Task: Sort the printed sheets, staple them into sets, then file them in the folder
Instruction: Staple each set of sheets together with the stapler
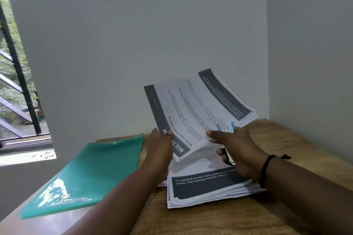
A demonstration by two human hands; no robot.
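The pale grey plaster wall point(133, 44) fills the view from nine o'clock round to three o'clock and meets a side wall in a corner at about two o'clock, closing the desk in on two sides. A window with dark metal bars point(17, 74) stands at nine o'clock, green leaves behind it.

The brown wood-grain desk point(219, 215) spreads from six o'clock to three o'clock, its surface smooth and slightly glossy; bare wood lies open at five o'clock, nearer than the papers.

The translucent green plastic folder point(89, 175) lies flat at seven to eight o'clock, shiny with window glare, its left corner reaching past the desk edge.

A loose stack of white printed sheets with dark grey bands point(200, 189) rests on the desk at five o'clock, its edges fanned and uneven, just right of the folder.

Above it, at about three o'clock of centre, a thin set of similar printed sheets point(194, 108) is held up off the desk, bowed and tilted toward the wall.

The left hand point(160, 145) pinches the set's near left corner between thumb and fingers. The right hand point(236, 149) pinches the near edge under its thumb, while its curled fingers also grip a small white and blue stapler point(228, 140), mostly hidden. A black cord bracelet point(267, 168) circles the right wrist.
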